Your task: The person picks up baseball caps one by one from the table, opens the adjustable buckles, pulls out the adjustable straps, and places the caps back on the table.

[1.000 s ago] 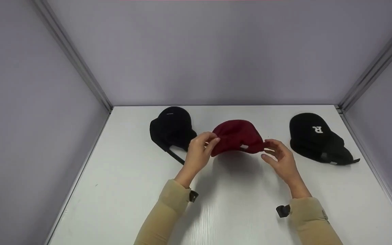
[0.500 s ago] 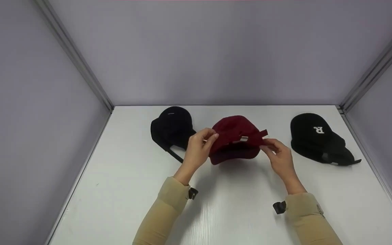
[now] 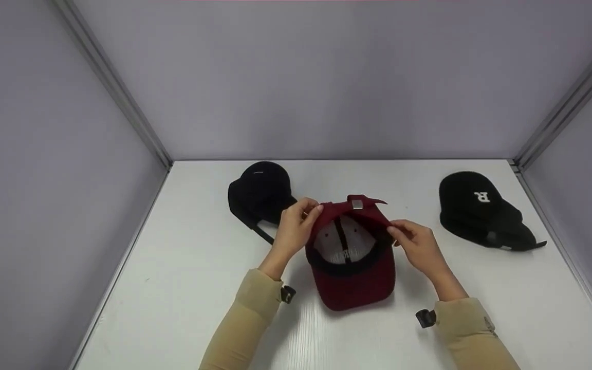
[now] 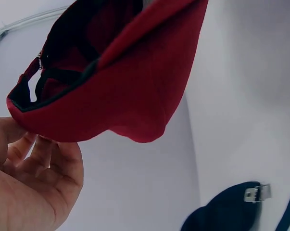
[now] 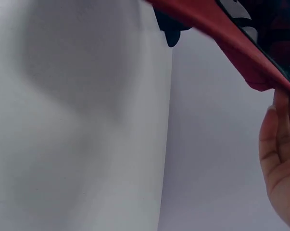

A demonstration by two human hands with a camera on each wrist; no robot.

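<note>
A dark red baseball cap (image 3: 355,288) is held up between both hands in the head view, its inside facing the camera, brim pointing down and strap with buckle at the top. My left hand (image 3: 294,231) pinches the cap's left edge between thumb and fingers. On the other edge my right hand (image 3: 419,249) pinches the rim. From the left wrist, the red cap (image 4: 120,91) fills the top, with the left hand (image 4: 39,178) below its edge. The right wrist view catches part of the red cap (image 5: 231,41) and the right hand (image 5: 282,149).
On the white table (image 3: 183,288), a black cap (image 3: 260,192) with a loose strap lies just left of the red cap. Another black cap (image 3: 476,210), marked with a white R, lies at the right. Grey panels (image 3: 337,82) enclose the back and sides.
The red cap has turned over from its crown to its inside, the brim swinging down toward the person. The right hand, loose-fingered at the strap end earlier, now pinches the rim.
</note>
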